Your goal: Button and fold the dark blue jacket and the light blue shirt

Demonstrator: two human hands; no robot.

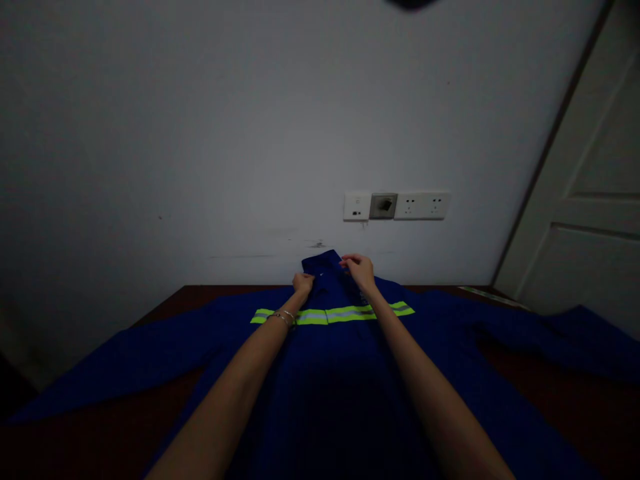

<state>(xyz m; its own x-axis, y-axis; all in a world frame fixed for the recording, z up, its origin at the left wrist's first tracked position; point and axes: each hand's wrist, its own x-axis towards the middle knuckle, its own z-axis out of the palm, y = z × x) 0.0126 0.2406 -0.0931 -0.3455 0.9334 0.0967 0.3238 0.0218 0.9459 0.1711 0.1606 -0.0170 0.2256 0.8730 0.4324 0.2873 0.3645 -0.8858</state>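
Observation:
A blue work jacket (320,360) lies spread out with its sleeves stretched to both sides. Across its chest runs a yellow-green and silver reflective strip (345,314). At the far end its collar (323,259) stands up near the wall. My left hand (303,283), with bracelets on the wrist, is closed on the collar's left side. On the other side, my right hand (360,270) pinches the right edge of the collar between thumb and fingers. The picture is dark, and the near part of the jacket falls in shadow.
The jacket rests on a dark reddish-brown table (175,303) pushed against a pale wall (225,147). Several sockets and switch plates (420,206) sit on the wall above the collar. At the right stands a panelled door (595,200). A thin flat strip (493,296) lies by the table's back edge.

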